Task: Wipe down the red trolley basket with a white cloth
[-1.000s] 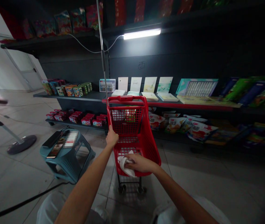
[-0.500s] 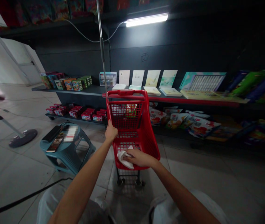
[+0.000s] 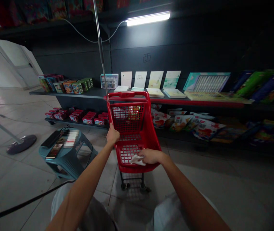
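A small red plastic shopping cart (image 3: 151,134) stands in front of me, with a grid basket and dark wheels below. My left hand (image 3: 113,134) is closed around the basket's left rim. My right hand (image 3: 150,156) is inside the basket's near end, its fingers closed on a crumpled white cloth (image 3: 137,159). The cloth lies against the grid close to the near rim. A thin metal pole (image 3: 100,48) rises at the cart's far left corner; its lower end is hidden there.
Beyond the cart runs a dark shelf (image 3: 79,93) with boxes and upright booklets (image 3: 154,80). Snack bags (image 3: 180,122) lie on the level below. To the left, a blue-grey stool (image 3: 66,160) carries phones. A round stand base (image 3: 21,144) and black strap (image 3: 28,201) are further left.
My right hand has slid the cloth to the right along the basket's near end. My left hand keeps its hold on the left rim. The view has shifted slightly.
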A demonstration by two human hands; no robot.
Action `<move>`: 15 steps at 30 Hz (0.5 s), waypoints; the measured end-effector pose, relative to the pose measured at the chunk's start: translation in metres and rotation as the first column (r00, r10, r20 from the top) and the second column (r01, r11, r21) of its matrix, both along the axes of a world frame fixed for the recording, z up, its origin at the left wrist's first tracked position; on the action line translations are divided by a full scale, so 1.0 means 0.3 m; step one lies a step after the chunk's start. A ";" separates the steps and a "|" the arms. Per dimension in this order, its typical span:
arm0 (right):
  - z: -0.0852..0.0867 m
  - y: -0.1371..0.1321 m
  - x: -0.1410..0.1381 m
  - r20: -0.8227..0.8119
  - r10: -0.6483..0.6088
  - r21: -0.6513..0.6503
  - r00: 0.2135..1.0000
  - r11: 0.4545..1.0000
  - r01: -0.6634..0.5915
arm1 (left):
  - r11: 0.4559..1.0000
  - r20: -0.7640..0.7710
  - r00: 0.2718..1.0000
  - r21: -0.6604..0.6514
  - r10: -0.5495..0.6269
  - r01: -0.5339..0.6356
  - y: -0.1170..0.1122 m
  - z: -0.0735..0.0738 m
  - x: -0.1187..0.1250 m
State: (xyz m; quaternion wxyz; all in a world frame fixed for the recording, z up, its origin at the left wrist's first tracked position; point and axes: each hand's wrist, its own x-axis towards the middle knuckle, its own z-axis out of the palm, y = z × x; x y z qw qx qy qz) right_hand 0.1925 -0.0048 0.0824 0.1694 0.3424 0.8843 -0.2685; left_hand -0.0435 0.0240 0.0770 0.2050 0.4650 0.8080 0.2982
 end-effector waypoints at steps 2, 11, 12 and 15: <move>-0.005 -0.007 0.002 0.008 -0.032 0.019 0.999 0.999 0.032 | 1.000 0.001 1.000 -0.002 0.005 -0.005 0.004 0.001 -0.008; -0.015 -0.010 -0.025 -0.027 -0.036 0.051 0.999 0.998 0.037 | 1.000 0.005 1.000 0.007 0.007 -0.007 0.022 -0.012 -0.086; -0.018 -0.008 -0.028 -0.037 -0.041 0.051 0.998 0.998 0.043 | 1.000 0.009 1.000 0.007 0.006 -0.006 0.022 -0.012 -0.094; -0.028 -0.007 -0.039 -0.057 -0.039 0.053 0.998 0.998 0.042 | 1.000 0.014 1.000 0.010 0.001 -0.001 0.021 -0.013 -0.117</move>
